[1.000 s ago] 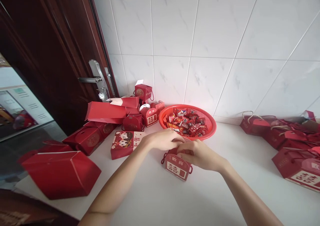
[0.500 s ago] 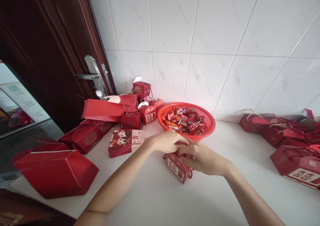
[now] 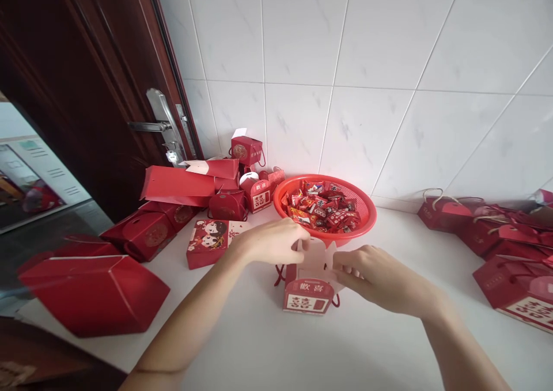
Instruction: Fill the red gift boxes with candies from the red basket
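A small red gift box (image 3: pixel 305 303) with white characters stands on the white table in front of me, its top flaps spread and red cords at both sides. At its left upper edge is my left hand (image 3: pixel 276 242), fingers curled in a pinch on a flap. On the right, my right hand (image 3: pixel 367 270) pinches the right flap between thumb and fingers. Just behind the box sits a red plastic basket (image 3: pixel 368 221) full of wrapped sweets (image 3: pixel 319 207). The inside of the box is mostly hidden.
Several red boxes (image 3: pixel 177 185) are piled at the left, with a large one (image 3: pixel 95 293) near the table's left edge and a printed box (image 3: pixel 207 244) closer in. More boxes (image 3: pixel 510 281) stand at the right. A tiled wall (image 3: pixel 371 126) rises behind.
The box has turned to face me and its top has been opened out. My hands have moved apart, one to each side of it. The view has shifted slightly.
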Tool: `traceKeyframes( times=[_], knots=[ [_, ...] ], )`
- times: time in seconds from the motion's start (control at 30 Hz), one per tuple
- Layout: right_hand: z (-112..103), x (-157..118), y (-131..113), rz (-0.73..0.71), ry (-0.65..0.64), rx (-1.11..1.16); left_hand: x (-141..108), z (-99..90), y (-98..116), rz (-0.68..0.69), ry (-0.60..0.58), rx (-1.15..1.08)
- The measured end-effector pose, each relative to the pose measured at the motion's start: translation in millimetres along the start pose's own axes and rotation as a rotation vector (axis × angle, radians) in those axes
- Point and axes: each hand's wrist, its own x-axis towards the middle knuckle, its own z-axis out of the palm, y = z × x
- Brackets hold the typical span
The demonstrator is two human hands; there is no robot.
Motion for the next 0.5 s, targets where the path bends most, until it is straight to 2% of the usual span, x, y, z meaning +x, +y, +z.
traceKeyframes(
  times=[0.17,0.3,0.5],
  knots=[
    [1,3,4,0.117,-0.015,-0.117,-13,-5.4,-8,-0.014,0.034,0.098],
    [1,6,1,0.179,-0.051,-0.113,-11,2.5,-4,-0.008,-0.060,0.138],
    [-5,8,0,0.292,-0.186,-0.105,-11,6.5,7,-0.165,-0.066,0.066]
  ],
)
